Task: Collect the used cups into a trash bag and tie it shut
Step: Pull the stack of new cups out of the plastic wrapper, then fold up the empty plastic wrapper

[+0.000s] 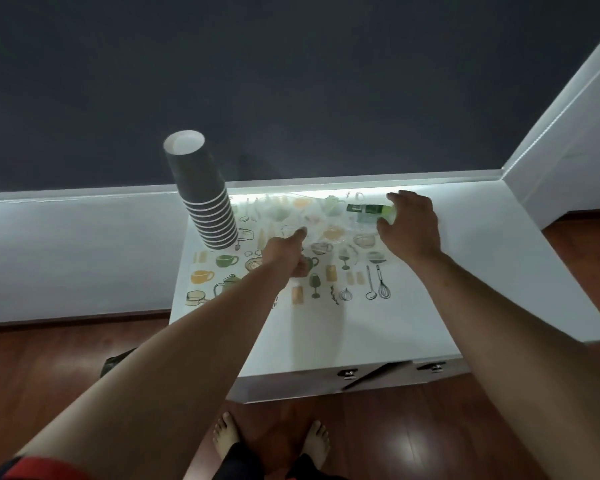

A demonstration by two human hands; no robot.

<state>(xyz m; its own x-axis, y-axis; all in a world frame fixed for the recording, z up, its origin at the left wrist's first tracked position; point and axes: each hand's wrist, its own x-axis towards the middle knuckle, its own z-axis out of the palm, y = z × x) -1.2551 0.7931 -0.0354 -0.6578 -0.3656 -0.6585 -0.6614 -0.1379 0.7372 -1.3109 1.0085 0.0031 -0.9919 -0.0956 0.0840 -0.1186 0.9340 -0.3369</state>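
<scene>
A tall stack of dark grey paper cups [201,192] stands upside down at the back left of the white table [413,306]. A thin clear plastic bag [329,226] lies crumpled over the printed kitchenware mat [357,282]. My left hand [288,254] pinches the bag's near edge between thumb and curled fingers. At the table's back edge lies a green-labelled roll of bags [364,210]. My right hand [409,226] closes thumb and fingers round the roll's right end.
The table stands against a white wall base lit by a light strip, with a dark wall above. Metal handles [349,373] sit on the table's front. A dark object [116,362] lies on the wooden floor at left. My bare feet are below.
</scene>
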